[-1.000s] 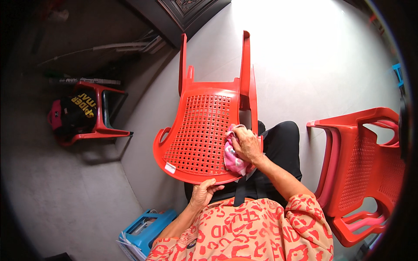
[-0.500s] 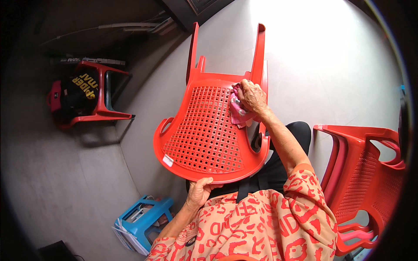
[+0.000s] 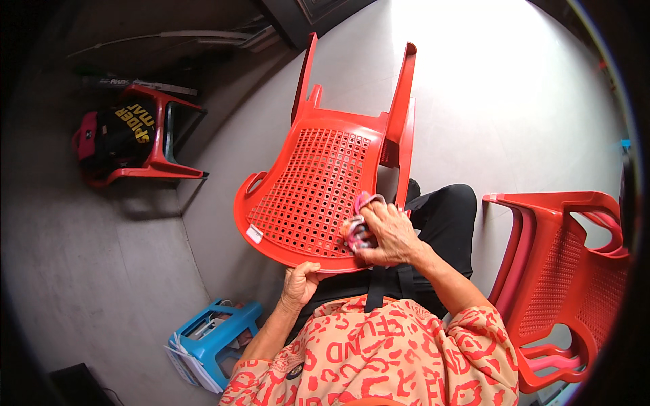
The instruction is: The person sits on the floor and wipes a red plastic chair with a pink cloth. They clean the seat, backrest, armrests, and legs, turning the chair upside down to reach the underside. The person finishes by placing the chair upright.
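A red plastic chair [image 3: 308, 196] lies tipped back before me, its perforated backrest facing up and its legs pointing away. My left hand [image 3: 300, 284] grips the curved top edge of the backrest, thumb on the upper face and the other fingers hidden beneath. Near the right side of that backrest, my right hand [image 3: 389, 233] presses a crumpled pink and white cloth [image 3: 357, 227] against the plastic. A small white sticker [image 3: 254, 233] shows at the left end of the top edge.
Stacked red chairs [image 3: 562, 284] stand at my right. To the left a blue stool [image 3: 217, 338] has papers beside it. Against the far left wall, another red chair [image 3: 159, 169] bears a black bag [image 3: 125, 139]. A dark door or cabinet [image 3: 305, 17] is at the top.
My right hand and the cloth have moved down the backrest, from near its far right part to the lower right. The chair has tilted slightly; my left hand still grips its edge.
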The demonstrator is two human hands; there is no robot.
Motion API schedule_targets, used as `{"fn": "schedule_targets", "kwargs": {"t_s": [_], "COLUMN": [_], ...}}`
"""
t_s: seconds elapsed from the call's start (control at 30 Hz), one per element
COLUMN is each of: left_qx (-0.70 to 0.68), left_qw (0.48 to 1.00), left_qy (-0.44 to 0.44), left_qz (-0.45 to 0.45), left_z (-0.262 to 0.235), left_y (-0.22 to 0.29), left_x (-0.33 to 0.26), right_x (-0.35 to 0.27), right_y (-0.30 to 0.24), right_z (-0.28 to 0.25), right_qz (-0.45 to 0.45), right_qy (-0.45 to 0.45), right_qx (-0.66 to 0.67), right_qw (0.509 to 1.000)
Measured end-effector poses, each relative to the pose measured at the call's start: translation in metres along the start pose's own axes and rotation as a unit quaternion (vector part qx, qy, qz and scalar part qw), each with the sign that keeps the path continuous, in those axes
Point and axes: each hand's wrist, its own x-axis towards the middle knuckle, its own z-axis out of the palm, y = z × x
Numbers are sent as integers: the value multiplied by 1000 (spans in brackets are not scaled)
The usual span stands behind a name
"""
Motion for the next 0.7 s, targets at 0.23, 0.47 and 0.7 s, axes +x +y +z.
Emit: {"fn": "schedule_targets", "kwargs": {"t_s": [0.23, 0.47, 0.7], "left_qx": [20, -2, 6], "left_qw": [1000, 999, 999], "left_qy": [18, 41, 32], "left_qz": [7, -8, 17], "left_z": [-14, -11, -26], "left_y": [0, 5, 6], "left_x": [-3, -4, -3], "right_x": [-16, 47, 87], "right_y": [11, 37, 33], "right_z": [23, 40, 34], "right_qz": [-74, -26, -23], "right_qy": [54, 181, 211], "right_qx": [16, -5, 15], "right_qw": [996, 983, 977]}}
